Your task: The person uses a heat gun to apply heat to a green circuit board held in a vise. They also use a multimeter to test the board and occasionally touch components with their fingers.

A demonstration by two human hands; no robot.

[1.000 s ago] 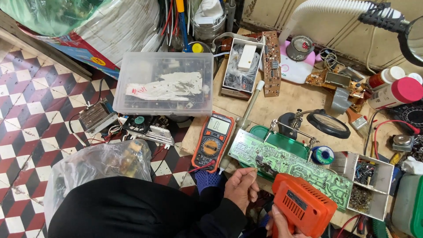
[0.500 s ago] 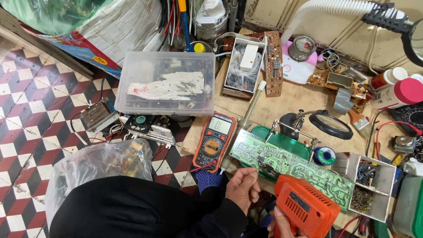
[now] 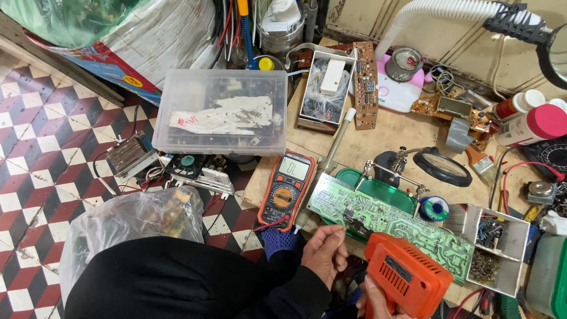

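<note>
Head view: the green circuit board (image 3: pixel 390 227) lies tilted over the desk (image 3: pixel 378 139), pinched at its near edge by the left hand (image 3: pixel 323 254); stiff, light, fragile, best held by edges. The orange soldering gun (image 3: pixel 407 282) is gripped in the right hand (image 3: pixel 378 302).

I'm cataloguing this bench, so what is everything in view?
circuit board: 1, green, bench centre
multimeter: 1, orange and black, left of the board
plastic box: 1, clear, lidded, upper left
magnifier: 1, black, right of centre
solder spool: 1, blue, by the magnifier
plastic bag: 1, clear, on the tiled floor
left hand: 1, at the board's near edge
right hand: 1, grips the orange soldering gun
</note>
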